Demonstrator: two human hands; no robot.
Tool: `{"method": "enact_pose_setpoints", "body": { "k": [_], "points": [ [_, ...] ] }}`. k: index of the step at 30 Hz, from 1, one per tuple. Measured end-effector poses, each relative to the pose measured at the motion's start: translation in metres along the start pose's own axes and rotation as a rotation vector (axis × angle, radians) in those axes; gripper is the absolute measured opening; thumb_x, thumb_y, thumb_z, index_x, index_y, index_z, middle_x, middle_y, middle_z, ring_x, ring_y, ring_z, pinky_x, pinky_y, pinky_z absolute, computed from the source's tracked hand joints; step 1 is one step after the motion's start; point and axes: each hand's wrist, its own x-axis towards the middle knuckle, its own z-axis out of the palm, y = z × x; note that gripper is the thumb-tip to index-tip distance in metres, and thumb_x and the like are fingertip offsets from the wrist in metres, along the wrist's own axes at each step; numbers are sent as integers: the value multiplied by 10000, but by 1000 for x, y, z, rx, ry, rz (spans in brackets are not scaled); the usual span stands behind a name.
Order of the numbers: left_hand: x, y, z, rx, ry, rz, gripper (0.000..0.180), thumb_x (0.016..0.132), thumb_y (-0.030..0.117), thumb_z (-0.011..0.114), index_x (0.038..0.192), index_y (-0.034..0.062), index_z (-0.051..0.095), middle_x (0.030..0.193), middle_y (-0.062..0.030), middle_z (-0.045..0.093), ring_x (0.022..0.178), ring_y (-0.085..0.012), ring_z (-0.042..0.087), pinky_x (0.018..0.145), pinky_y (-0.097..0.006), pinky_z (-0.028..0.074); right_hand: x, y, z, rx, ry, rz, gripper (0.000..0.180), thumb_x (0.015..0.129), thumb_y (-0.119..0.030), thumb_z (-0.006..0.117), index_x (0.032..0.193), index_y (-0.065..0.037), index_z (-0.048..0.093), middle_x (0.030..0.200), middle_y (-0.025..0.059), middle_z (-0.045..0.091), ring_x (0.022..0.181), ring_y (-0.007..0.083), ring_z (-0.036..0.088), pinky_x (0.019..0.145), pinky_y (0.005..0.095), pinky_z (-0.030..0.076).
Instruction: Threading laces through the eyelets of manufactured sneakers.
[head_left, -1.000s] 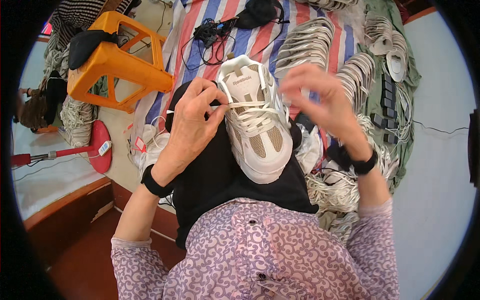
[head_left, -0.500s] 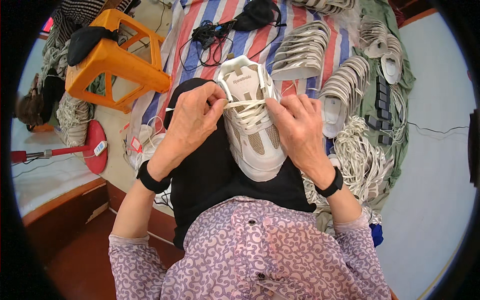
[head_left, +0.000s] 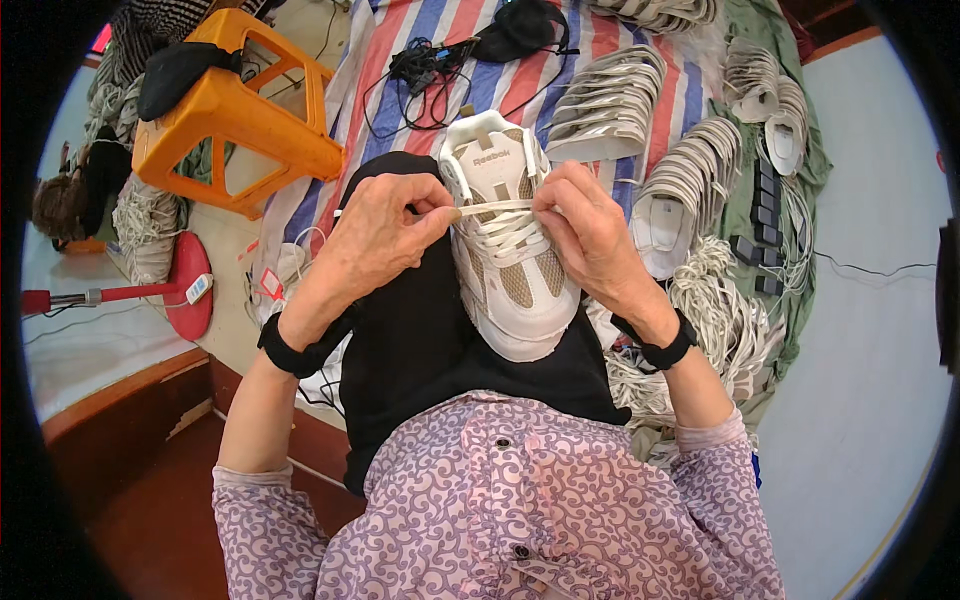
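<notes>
A white and beige sneaker (head_left: 520, 310) rests on my black-covered lap, its toe toward me and its tongue at the far end. Off-white shoelace (head_left: 497, 207) crosses the upper part of the shoe. My left hand (head_left: 390, 225) pinches the lace at the shoe's left edge, thumb against curled fingers. On the other side my right hand (head_left: 595, 235) grips the lace between thumb and fingers. The lace stretches nearly straight between both hands. Below it, several crossed rows of lace lie over the mesh.
An orange plastic stool (head_left: 235, 125) with a black item on it stands at the far left. Rows of stacked shoe uppers (head_left: 610, 105) lie on a striped sheet (head_left: 405, 35). A heap of loose laces (head_left: 715, 310) is at the right. Black cables (head_left: 420, 75) lie beyond the shoe.
My right hand has shifted slightly up and its fingers have closed over the lace. My left hand stays at the left edge with its pinch. The sneaker has moved slightly right.
</notes>
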Motion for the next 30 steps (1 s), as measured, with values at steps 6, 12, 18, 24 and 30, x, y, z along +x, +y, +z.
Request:
{"method": "enact_pose_setpoints", "body": {
  "k": [6,12,18,24,30],
  "points": [
    [-1,2,3,17,39,42,177,874,111,651,860,-66,660,640,-91,618,500,-125,543,495,-292,439,2,-9,-18,209,-164,302,90,823,20,628,890,22,569,848,127,543,774,258,551,698,356,436],
    [-13,-10,-5,141,206,65,157,844,110,668,802,-42,669,595,-67,589,527,-110,515,510,-289,401,4,9,-7,294,25,399,93,839,-37,688,909,-5,636,845,56,584,784,161,572,682,293,448],
    [-25,-19,-6,141,296,13,164,874,124,677,809,-27,678,591,7,543,539,-51,478,493,-248,351,1,9,-13,318,-23,402,121,851,-37,691,971,-45,690,888,29,609,817,132,587,699,280,461],
    [-26,-12,-13,61,207,-21,185,914,150,668,838,-18,680,588,27,530,496,-44,476,463,-229,349,6,5,-9,57,1,109,130,829,11,675,951,-33,665,910,78,588,833,214,599,713,308,478],
    [-28,-15,-18,24,187,-5,196,922,154,649,845,-25,669,587,6,541,487,-59,496,465,-234,383,6,13,-2,-368,49,-146,153,783,42,613,918,-3,556,916,147,558,868,340,571,770,407,470]
  ]
}}
